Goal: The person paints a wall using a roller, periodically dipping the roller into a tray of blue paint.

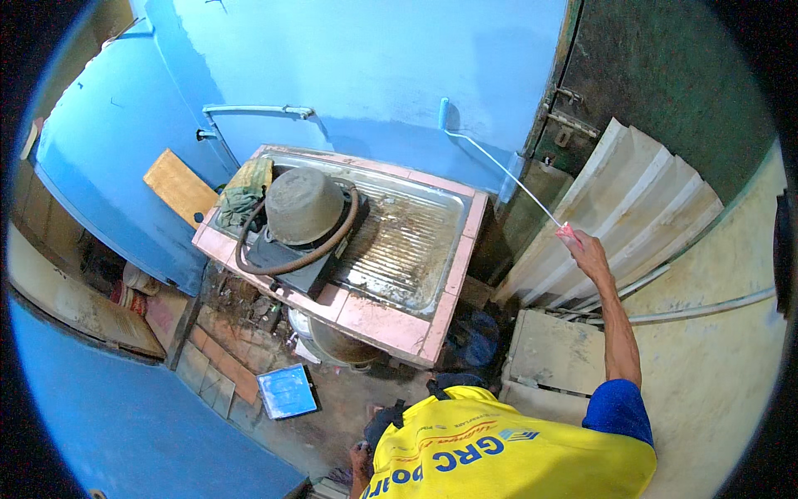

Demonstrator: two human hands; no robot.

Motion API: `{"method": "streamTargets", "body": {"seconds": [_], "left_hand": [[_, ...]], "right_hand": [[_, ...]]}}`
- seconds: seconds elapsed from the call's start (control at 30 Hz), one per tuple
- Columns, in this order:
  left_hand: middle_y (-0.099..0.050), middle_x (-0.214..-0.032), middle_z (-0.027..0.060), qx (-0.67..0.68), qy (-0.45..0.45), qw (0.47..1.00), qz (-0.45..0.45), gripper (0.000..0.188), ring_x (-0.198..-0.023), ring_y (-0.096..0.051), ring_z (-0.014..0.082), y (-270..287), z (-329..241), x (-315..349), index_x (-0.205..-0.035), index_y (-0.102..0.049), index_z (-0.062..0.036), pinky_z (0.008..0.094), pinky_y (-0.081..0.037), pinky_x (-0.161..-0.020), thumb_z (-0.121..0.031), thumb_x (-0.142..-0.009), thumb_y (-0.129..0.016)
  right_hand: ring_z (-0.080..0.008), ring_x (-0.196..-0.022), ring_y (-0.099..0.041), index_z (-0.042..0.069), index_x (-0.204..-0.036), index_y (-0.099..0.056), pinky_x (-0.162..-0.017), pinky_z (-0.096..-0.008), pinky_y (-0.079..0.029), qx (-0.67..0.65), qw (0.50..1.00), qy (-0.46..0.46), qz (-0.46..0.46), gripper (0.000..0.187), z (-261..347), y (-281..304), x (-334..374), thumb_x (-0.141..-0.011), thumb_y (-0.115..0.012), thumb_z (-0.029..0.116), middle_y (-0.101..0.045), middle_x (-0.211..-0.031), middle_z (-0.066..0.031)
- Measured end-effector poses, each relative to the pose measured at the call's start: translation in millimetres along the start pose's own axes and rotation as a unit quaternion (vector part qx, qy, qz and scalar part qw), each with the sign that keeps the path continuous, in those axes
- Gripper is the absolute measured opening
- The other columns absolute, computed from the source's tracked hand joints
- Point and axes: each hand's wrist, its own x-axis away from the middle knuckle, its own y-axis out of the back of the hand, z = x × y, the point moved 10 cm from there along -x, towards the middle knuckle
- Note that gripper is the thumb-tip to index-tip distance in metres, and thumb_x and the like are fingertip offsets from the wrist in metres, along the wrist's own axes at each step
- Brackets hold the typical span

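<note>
My right hand [588, 256] is closed around the reddish handle of a paint roller [509, 175], with my arm stretched forward and to the right. The roller's slim blue-coated head stands upright against the light blue wall [374, 58], above the sink counter's far right corner. Darker blue patches show on the wall beside and below it. My left hand [360, 460] hangs low beside my yellow shirt, and its fingers are too small and partly hidden to make out. A paint tray [287, 392] smeared with blue lies on the floor at the lower left.
A pink-tiled counter with a grimy metal sink [407, 241] stands ahead, bearing a stove [287, 264], an upturned grey pot [304, 205], a hose and a cloth [247, 187]. Corrugated sheets [607, 216] lean by a dark green door [665, 83]. A wooden board [180, 193] leans at left.
</note>
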Motion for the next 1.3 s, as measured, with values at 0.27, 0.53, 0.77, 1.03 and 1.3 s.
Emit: {"method": "streamTargets", "body": {"seconds": [0.27,0.53,0.77,1.03,1.3], "left_hand": [[-0.062,-0.072,0.0046,0.143,-0.006,0.99,-0.019,0.019,-0.061,-0.057,0.0158,-2,-34,9,-0.087,-0.064,-0.0012,0.0291,-0.046,-0.056,-0.017,-0.092,-0.056],[-0.064,-0.078,0.0057,0.052,0.048,0.997,-0.01,0.018,-0.065,-0.063,0.016,0,-61,-13,-0.087,-0.063,-0.0043,0.0288,-0.047,-0.053,-0.02,-0.093,-0.057],[-0.065,-0.07,0.0068,0.072,0.03,0.997,-0.011,0.023,-0.062,-0.065,0.0182,9,-37,-21,-0.085,-0.063,-0.0024,0.0303,-0.049,-0.05,-0.022,-0.093,-0.056],[-0.066,-0.072,0.0081,0.141,0.073,0.987,-0.032,0.021,-0.062,-0.065,0.0187,24,2,-28,-0.083,-0.063,-0.0036,0.0294,-0.049,-0.05,-0.023,-0.091,-0.059],[-0.066,-0.075,0.0085,0.169,0.045,0.984,-0.029,0.018,-0.066,-0.067,0.0205,34,-5,-38,-0.097,-0.062,-0.0019,0.0333,-0.053,-0.051,-0.019,-0.091,-0.061]], "right_hand": [[-0.0377,-0.081,-0.064,0.012,-0.11,-0.066,-0.068,-0.0446,-0.048,-0.06,0.992,0.103,-0.029,0.04,52,-4,-27,-0.092,-0.052,0.045,-0.066,-0.086,-0.0183],[-0.0407,-0.083,-0.064,0.003,-0.098,-0.065,-0.071,-0.0474,-0.049,0.025,0.997,0.07,-0.003,0.041,117,-51,-82,-0.09,-0.053,0.042,-0.066,-0.089,-0.024],[-0.044,-0.082,-0.061,-0.002,-0.093,-0.062,-0.072,-0.0503,-0.046,0.006,0.996,0.084,-0.029,0.044,169,-103,-118,-0.088,-0.052,0.041,-0.063,-0.086,-0.0268],[-0.0446,-0.089,-0.061,-0.003,-0.092,-0.063,-0.079,-0.0501,-0.046,-0.014,0.996,0.085,0.0,0.05,243,-153,-156,-0.087,-0.052,0.046,-0.063,-0.092,-0.028],[-0.0454,-0.09,-0.061,-0.004,-0.092,-0.063,-0.078,-0.0515,-0.046,-0.039,0.994,0.096,0.02,0.052,323,-188,-192,-0.087,-0.053,0.047,-0.064,-0.092,-0.0296]]}}
